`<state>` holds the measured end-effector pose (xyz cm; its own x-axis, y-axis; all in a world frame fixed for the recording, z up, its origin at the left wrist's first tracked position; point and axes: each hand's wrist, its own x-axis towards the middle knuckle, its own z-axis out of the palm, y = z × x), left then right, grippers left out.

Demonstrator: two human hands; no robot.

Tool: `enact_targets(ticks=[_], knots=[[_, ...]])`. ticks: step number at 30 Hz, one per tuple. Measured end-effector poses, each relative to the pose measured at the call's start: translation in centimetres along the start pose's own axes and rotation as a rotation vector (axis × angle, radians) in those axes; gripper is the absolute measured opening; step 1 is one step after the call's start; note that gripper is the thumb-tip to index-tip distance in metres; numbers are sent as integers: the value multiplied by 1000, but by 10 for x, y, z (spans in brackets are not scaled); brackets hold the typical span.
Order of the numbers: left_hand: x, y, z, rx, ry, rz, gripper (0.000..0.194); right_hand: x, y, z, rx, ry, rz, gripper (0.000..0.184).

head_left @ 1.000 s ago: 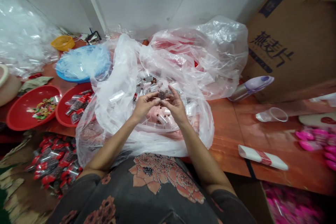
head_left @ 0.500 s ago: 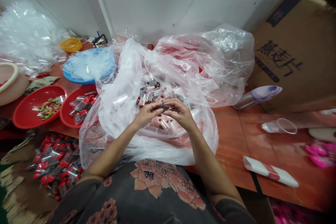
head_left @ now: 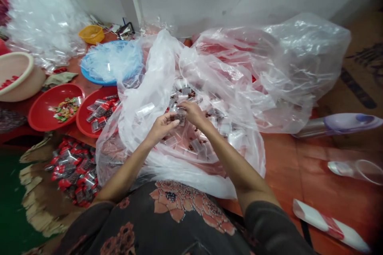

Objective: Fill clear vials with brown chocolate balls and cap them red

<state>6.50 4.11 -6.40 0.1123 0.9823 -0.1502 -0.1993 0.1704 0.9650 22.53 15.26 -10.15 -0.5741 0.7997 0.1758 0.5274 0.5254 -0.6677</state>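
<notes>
While my left hand (head_left: 164, 126) pinches the small clear container (head_left: 180, 118) between its fingers, right over the open plastic bag (head_left: 164, 61), probably so anything dropped lands inside, my right hand (head_left: 194, 113) sits curled beside it; whether those fingers grip, I can't tell.

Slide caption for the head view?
Left hand holding a small, dark, transparent container beside right hand, above a translucent white plastic bag.

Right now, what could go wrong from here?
The small clear piece in the left hand could slip and get lost among the other clear pieces in the plastic bag. In this view the loose bag overlaps the red bowl of red-topped packets, so a tug might disturb it.
</notes>
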Motion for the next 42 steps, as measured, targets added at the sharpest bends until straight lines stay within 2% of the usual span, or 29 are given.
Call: enact_targets(ticks=[3, 5, 8, 11, 17, 25, 28, 30, 32, 34, 37, 42], knots=[[6, -2, -11, -37, 19, -29, 45, 32, -6, 22, -38, -142, -117, 23], [10, -4, -24, -33, 93, -33, 46, 45, -6, 32, -29, -171, -111, 26], [13, -7, -45, -39, 252, -15, 48, 50, -2, 37, -97, -187, -41, 37], [13, -8, -57, -70, 290, -15, 52, 44, -1, 33, -223, -235, -4, 41], [9, -5, -50, -85, 228, 19, 52, 30, -17, 34, -477, -332, -20, 40], [-4, 9, -41, -91, 218, 62, 49, 26, -36, 48, -426, -375, -72, 42], [-14, 16, -40, -92, 203, 86, 46, 18, -38, 41, -453, -350, 34, 35], [-21, 20, -42, -73, 237, 110, 44, 10, -39, 35, -497, -313, 151, 35], [-25, 20, -45, -59, 283, 120, 43, 1, -42, 32, -531, -228, 207, 38], [-27, 19, -46, -69, 309, 119, 43, -8, -49, 34, -519, -159, 126, 39], [-29, 16, -44, -110, 303, 108, 42, -18, -60, 47, -462, -190, -43, 39], [-36, 16, -34, -234, 228, 58, 44, -20, -58, 65, -441, -272, 67, 43]])
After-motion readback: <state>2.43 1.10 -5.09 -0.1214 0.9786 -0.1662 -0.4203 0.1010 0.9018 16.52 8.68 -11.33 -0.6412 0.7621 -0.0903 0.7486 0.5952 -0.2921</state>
